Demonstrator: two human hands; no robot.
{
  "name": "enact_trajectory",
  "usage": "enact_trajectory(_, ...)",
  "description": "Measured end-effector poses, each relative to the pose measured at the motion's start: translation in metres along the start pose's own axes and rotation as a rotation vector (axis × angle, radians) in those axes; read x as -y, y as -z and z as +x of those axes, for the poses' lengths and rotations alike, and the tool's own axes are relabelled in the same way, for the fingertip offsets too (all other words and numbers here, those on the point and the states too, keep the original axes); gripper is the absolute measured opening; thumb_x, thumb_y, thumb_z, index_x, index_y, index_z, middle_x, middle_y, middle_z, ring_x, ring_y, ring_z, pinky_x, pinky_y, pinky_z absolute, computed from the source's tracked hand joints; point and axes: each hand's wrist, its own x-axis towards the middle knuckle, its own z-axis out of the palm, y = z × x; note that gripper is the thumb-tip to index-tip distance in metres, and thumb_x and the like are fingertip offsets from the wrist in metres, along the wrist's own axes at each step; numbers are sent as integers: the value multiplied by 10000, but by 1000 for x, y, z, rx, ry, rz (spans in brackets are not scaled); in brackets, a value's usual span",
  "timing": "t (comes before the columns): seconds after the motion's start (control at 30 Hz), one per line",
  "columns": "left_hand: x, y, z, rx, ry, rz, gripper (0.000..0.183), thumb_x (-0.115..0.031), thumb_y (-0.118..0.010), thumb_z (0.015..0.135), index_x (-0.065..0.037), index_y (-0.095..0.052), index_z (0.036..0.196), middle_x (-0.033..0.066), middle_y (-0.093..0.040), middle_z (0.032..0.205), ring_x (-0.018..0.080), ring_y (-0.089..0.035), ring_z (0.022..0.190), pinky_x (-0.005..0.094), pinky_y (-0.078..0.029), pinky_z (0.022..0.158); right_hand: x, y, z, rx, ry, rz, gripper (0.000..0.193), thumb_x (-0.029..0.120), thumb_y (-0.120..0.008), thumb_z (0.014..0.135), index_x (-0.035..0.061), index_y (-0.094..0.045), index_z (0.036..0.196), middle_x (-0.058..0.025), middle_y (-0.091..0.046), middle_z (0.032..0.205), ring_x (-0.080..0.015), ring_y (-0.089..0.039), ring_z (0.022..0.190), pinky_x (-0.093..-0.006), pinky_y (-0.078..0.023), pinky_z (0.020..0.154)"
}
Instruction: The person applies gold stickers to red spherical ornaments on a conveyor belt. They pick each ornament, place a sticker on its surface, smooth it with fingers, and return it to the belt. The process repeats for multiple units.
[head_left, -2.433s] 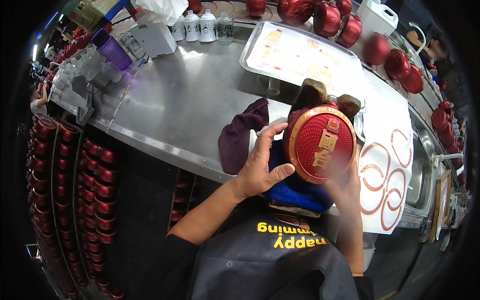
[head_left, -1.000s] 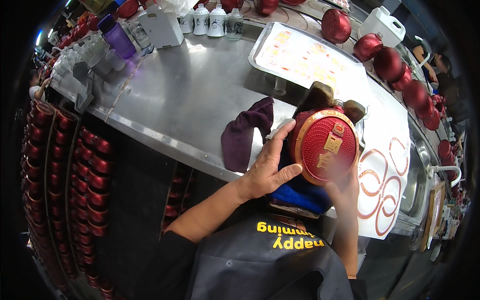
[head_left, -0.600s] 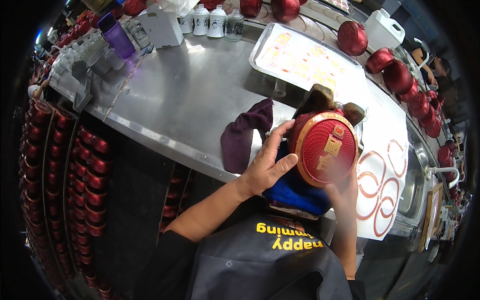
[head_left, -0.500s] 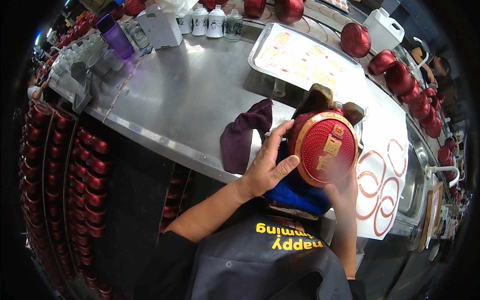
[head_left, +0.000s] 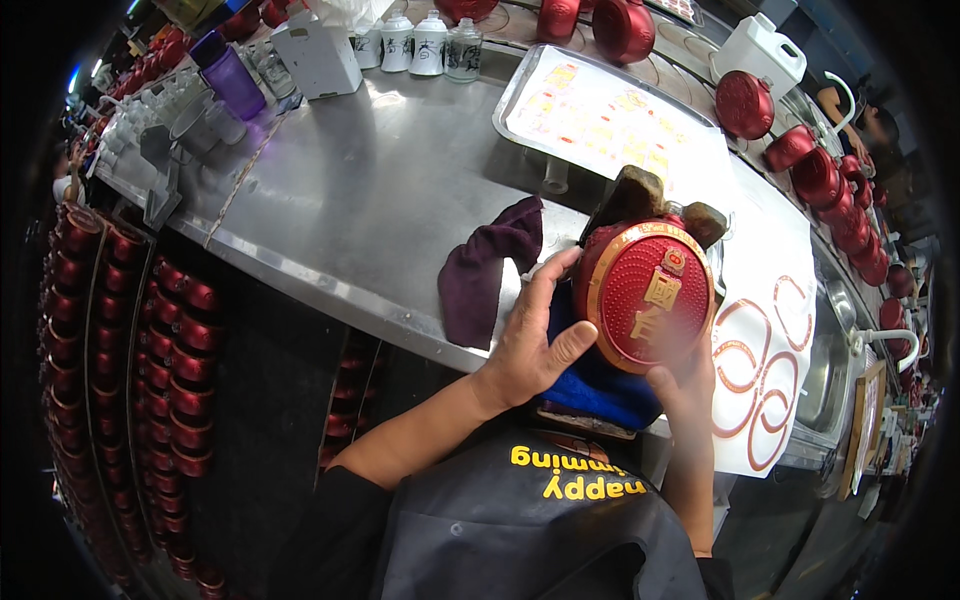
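Observation:
A round, flat red bottle [head_left: 640,320] with a gold ring and gold raised characters lies face up on a blue cloth pad [head_left: 590,398]. Its neck end sits between two worn brown blocks [head_left: 640,188]. My left hand [head_left: 532,345] holds the bottle's left rim, fingers along the side and thumb near the lower edge. Around the lower right side my right hand [head_left: 688,385] grips it, thumb at the front edge; its other fingers are partly hidden and blurred. A dark purple cloth [head_left: 480,270] lies crumpled left of the pad.
A metal tray [head_left: 508,125] bears a sheet of gold and red stickers. Right of me, a white sheet [head_left: 770,240] carries loose ring-shaped strips. Red bottles [head_left: 745,105] line a conveyor beyond. Painted white bottles [head_left: 430,45] and a purple bottle [head_left: 232,80] stand far left.
The red bottles on the conveyor have shifted to the right. My left hand has slid slightly down and left along the bottle's rim; the bottle and my right hand look nearly unmoved.

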Motion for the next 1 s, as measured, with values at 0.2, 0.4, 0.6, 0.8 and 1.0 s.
enact_trajectory(0.2, -7, -8, -1, 30, -37, 360, 1009, -448, -742, 969, 60, -154, 1613, 311, -326, 1601, 403, -336, 1511, 481, -254, 1251, 0, -1, 1, -14, 30, -17, 1083, 609, -826, 827, -54, -375, 1555, -216, -551, 1445, -312, -541, 1351, -436, -401, 1147)
enact_trajectory(0.4, -8, -3, -5, 76, -42, 282, 996, -389, -743, 978, 51, -129, 1628, 295, -282, 1630, 396, -293, 1535, 474, -230, 1264, 1, 0, 0, -8, 10, -37, 1104, 644, -822, 815, -52, -382, 1550, -215, -554, 1446, -313, -540, 1354, -436, -401, 1147)
enact_trajectory(0.6, -5, 0, -8, 107, -107, 298, 1005, -374, -734, 989, 48, -96, 1640, 285, -236, 1657, 389, -256, 1555, 466, -216, 1271, -1, 1, 2, -3, 20, -57, 1091, 647, -820, 817, -48, -393, 1542, -214, -569, 1428, -312, -550, 1342, -438, -406, 1141)
enact_trajectory(0.8, -2, -5, -4, -14, 7, 147, 895, -490, -636, 1029, 25, -208, 1623, 313, -371, 1581, 453, -384, 1463, 510, -282, 1219, -1, 2, 1, 0, 3, -51, 1073, 650, -813, 822, -40, -405, 1535, -207, -579, 1418, -309, -563, 1327, -437, -410, 1136)
enact_trajectory(1.0, -8, -6, -8, -1, -56, 253, 865, -472, -633, 1034, 20, -225, 1617, 310, -404, 1554, 459, -398, 1450, 507, -283, 1217, -3, 1, 1, -2, 35, -46, 1066, 640, -811, 829, -44, -399, 1536, -207, -579, 1415, -303, -564, 1322, -430, -412, 1131)
